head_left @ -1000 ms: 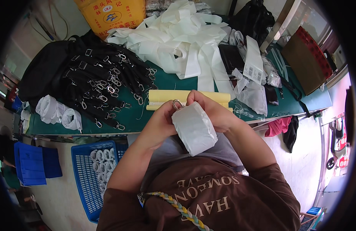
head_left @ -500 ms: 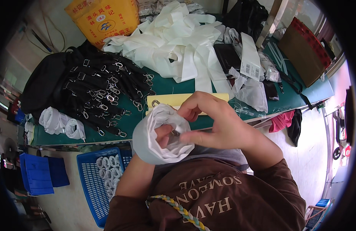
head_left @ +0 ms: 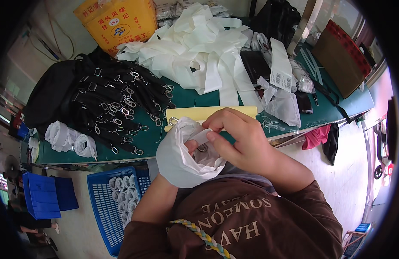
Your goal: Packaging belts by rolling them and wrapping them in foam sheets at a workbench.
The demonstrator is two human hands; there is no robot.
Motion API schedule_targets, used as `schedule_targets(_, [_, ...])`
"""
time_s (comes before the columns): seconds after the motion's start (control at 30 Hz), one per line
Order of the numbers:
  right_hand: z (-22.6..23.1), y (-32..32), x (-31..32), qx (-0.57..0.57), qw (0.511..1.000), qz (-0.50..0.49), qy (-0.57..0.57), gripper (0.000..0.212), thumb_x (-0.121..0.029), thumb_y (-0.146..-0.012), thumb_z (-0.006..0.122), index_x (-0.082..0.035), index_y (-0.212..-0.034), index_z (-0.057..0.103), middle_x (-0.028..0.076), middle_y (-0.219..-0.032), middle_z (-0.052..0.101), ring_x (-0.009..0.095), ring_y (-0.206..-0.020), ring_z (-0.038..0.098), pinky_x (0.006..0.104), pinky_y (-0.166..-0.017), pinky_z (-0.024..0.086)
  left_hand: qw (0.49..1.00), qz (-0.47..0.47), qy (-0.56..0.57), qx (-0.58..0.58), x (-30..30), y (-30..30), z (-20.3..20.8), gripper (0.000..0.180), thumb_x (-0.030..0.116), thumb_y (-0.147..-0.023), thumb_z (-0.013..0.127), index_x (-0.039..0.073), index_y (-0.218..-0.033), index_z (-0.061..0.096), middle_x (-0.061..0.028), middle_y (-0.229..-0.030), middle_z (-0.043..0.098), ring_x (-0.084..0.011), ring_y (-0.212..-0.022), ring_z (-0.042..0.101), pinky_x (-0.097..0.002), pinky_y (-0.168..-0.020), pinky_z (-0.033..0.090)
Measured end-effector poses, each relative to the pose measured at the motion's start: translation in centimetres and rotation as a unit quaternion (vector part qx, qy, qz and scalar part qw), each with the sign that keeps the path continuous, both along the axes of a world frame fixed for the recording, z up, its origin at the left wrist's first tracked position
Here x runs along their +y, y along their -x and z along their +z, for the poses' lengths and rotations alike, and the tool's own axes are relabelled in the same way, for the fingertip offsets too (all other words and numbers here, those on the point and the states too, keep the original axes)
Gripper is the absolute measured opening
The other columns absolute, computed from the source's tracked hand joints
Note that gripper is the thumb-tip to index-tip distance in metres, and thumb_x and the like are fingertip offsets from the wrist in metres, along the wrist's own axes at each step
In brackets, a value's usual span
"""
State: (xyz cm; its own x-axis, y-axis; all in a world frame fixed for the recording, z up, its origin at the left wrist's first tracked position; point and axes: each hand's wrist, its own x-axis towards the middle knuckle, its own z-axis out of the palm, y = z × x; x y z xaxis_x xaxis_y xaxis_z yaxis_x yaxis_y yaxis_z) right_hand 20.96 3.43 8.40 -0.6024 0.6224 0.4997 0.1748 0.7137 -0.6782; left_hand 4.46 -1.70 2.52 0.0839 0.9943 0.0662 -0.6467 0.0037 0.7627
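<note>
A thick loose coil of white fabric strip (head_left: 178,162) is held up in front of my chest, over the table's front edge. My left hand (head_left: 190,146) is mostly hidden by the coil; a fingertip shows inside the opening, and the hand holds the coil from within. At its right rim my right hand (head_left: 238,136) pinches a short white end (head_left: 202,137) between thumb and fingers. A small metal ring (head_left: 202,147) glints inside the coil. Just beyond the coil, another metal ring (head_left: 173,121) shows against the yellow sheet (head_left: 234,112).
Black straps with metal clasps (head_left: 117,103) heap up on the left of the green table (head_left: 208,99). Behind lies a tangle of white strip (head_left: 186,52), beside a yellow box (head_left: 117,26). Below left, a blue basket (head_left: 100,203) holds several white rolls. Cardboard (head_left: 339,58) stands right.
My right thumb and fingers have closed on a white end and lifted it at the coil's opening. The coil has shifted slightly to the right and down with my left hand.
</note>
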Motion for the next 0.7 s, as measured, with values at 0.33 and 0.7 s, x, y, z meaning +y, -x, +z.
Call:
schedule_targets(0.33, [0.4,-0.3,0.0,0.036,0.999,0.037,0.01,0.017,0.001,-0.074,0.065,-0.001,-0.085,0.053,0.013,-0.086,0.061,0.026,-0.081,0.061,0.0327,-0.071,0.048,0.998,0.047,0.031,0.041,-1.2,-0.9,0.9,0.045,0.022,-0.079,0.066,0.001,-0.116,0.05,-0.0078,-0.105,0.059,-0.0185,-0.094,0.059,-0.0296,-0.079,0.049])
schedule_targets(0.7, [-0.6,-0.1,-0.3,0.12,0.992,0.001,-0.047,0.014,-0.001,-0.073,0.071,-0.003,-0.078,0.058,0.01,-0.082,0.065,0.021,-0.072,0.063,0.0283,-0.063,0.049,0.995,0.066,-0.036,0.07,-0.5,-1.0,0.2,0.041,0.025,-0.073,0.076,0.003,-0.098,0.052,-0.004,-0.093,0.055,-0.0124,-0.082,0.055,-0.0264,-0.072,0.046])
